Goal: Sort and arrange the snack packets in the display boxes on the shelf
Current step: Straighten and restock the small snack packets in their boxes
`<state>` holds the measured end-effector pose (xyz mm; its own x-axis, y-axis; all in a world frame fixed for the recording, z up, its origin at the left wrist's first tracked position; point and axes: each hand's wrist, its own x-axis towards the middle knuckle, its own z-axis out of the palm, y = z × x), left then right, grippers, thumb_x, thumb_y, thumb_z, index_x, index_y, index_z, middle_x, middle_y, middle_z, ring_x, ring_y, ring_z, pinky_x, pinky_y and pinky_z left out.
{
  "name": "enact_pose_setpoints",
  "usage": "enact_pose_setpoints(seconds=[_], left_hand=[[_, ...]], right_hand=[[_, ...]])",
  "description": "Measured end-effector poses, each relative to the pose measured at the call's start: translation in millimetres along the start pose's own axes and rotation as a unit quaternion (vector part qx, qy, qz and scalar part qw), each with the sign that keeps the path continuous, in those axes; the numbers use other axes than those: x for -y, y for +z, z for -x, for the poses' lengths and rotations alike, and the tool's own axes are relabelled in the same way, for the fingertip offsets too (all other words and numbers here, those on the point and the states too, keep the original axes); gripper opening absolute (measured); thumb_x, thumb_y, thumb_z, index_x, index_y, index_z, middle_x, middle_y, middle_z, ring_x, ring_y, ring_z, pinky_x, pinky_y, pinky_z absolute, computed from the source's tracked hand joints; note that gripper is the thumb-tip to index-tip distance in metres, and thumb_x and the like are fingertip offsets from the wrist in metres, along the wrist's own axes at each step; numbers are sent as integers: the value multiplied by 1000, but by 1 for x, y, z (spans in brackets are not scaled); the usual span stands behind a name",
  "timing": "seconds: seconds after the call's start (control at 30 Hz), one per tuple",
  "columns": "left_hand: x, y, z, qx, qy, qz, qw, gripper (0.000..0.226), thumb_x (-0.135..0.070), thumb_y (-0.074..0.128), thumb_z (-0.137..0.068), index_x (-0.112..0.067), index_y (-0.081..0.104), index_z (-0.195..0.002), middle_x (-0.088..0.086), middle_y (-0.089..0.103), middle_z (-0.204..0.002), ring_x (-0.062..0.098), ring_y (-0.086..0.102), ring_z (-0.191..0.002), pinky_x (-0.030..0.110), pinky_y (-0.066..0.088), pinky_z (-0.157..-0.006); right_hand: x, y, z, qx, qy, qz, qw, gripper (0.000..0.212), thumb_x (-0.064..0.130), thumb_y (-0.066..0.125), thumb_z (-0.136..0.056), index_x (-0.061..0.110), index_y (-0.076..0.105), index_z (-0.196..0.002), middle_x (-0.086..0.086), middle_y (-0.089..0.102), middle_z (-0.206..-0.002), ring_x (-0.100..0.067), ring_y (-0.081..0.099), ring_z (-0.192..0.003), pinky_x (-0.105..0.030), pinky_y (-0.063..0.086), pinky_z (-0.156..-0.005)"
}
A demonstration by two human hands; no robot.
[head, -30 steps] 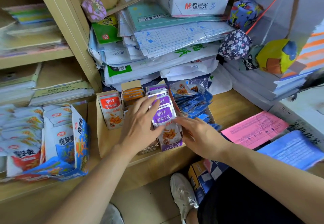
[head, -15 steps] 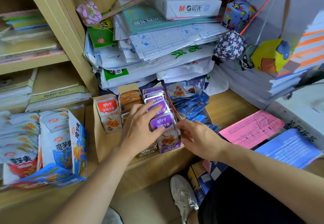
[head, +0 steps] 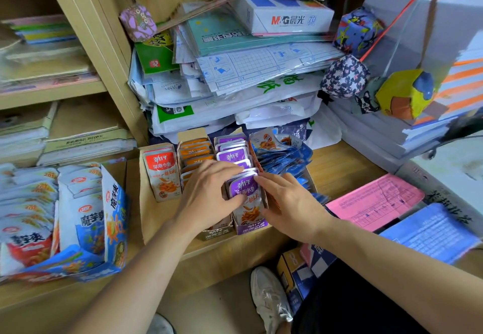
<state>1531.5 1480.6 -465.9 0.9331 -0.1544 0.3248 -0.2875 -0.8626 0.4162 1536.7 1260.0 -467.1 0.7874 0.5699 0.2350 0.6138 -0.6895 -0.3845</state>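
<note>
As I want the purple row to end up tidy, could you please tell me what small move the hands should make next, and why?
Probably ease the front purple packets down into their purple box. The left hand grips them from the left, the right hand touches their right edge with straight fingers, and they stand bunched, well above the box front.

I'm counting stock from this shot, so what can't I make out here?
Head view:
- Front rows of orange packets: under the left hand.
- Near end of blue packets: behind the right hand.
- Grip on the purple packets: left hand's fingers cover it.
- Some konjac packets: cut off by left edge.
</note>
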Motion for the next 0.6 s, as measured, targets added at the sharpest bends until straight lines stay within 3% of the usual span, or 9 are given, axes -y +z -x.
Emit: enact_pose_setpoints(seconds=[0.07, 0.13, 0.23, 0.47, 0.53, 0.6], left_hand=[[-3, -1, -2, -11, -17, 19, 1000, 59, -41, 71, -88, -25, 55, -143, -10, 58, -137, 8, 43, -125, 28, 38, -103], [-4, -1, -4, -3, -25, 12, 1000, 60, -43, 67, -90, -25, 52, -146, -9, 61, -133, 7, 41, -122, 24, 36, -94], [-2, -1, -7, 22, -22, -19, 999, 62, -44, 68, -89, -25, 51, -146, -8, 62, -132, 9, 40, -120, 23, 37, -90], [9, -2, -8, -3, -18, -61, 998, 47, -57, 72, -81, -26, 73, -116, -11, 62, -106, 8, 37, -105, 26, 40, -82], [10, -4, -8, -11, -16, -72, 997, 52, -65, 67, -78, -27, 73, -113, -11, 62, -110, 11, 40, -107, 32, 45, -87], [8, -7, -10, -13, -12, -83, 996, 69, -74, 52, -75, -29, 68, -125, -10, 57, -129, 14, 40, -120, 39, 44, -99]], right_hand=[[0, -1, -2, 0, 2, 4, 1000, 72, 31, 62, -92, 22, 29, -155, 7, 37, -154, -14, 38, -122, -30, 44, -103], [0, -1, -6, 5, 1, 7, 1000, 78, 31, 61, -92, 26, 20, -158, 11, 29, -158, -14, 37, -120, -28, 42, -101], [0, 2, -12, 20, -3, 49, 999, 74, 37, 54, -97, 28, 15, -159, 13, 22, -162, -14, 34, -108, -30, 45, -96], [-3, 2, -16, 11, 6, 75, 997, 62, 40, 53, -98, 24, 31, -154, 9, 48, -144, -14, 37, -109, -29, 47, -87], [-1, 1, -17, 13, 11, 75, 997, 62, 40, 54, -97, 23, 34, -152, 8, 50, -143, -15, 39, -110, -30, 48, -88], [2, -2, -19, -3, 14, 77, 997, 62, 38, 58, -93, 21, 39, -150, 6, 52, -142, -18, 42, -111, -32, 48, -89]])
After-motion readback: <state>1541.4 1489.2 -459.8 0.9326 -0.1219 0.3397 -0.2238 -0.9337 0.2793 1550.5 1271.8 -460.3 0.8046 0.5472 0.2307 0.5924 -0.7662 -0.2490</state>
